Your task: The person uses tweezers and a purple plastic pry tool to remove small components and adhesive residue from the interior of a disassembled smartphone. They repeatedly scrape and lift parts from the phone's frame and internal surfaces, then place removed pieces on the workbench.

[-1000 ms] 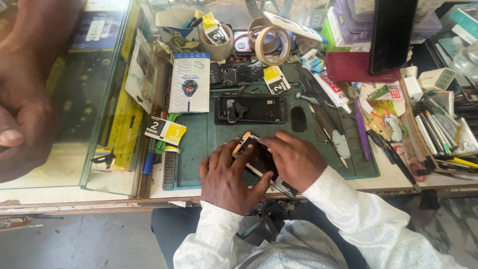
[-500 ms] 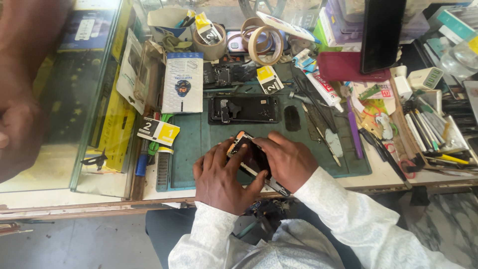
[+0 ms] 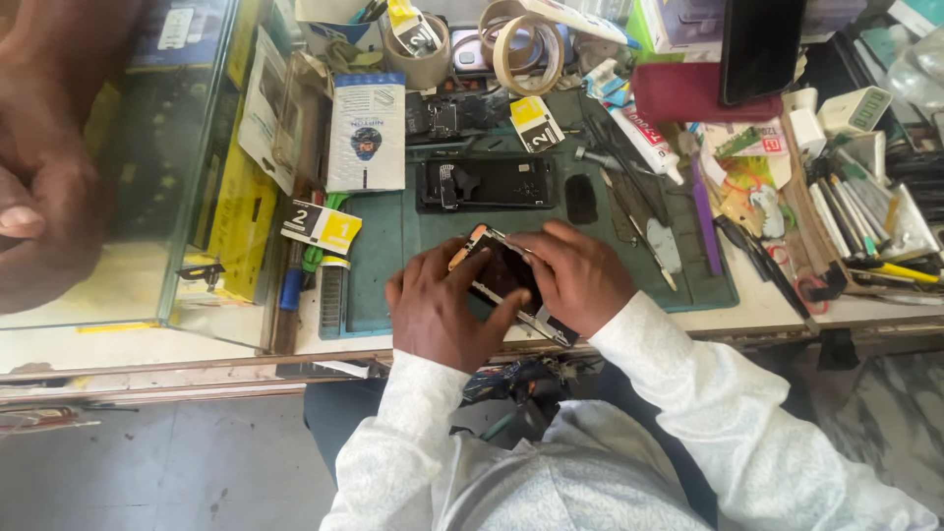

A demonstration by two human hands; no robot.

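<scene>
Head view, centre frame: my left hand [image 3: 440,310] and right hand [image 3: 575,275] both grip the phone [image 3: 501,275], seemingly half-opened, its reassembly undone.

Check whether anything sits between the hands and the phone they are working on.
Nothing visible does. The left hand and right hand both already grip the dark phone from either side, over the green mat. The opened phone body lies apart, farther back on the mat.
</scene>
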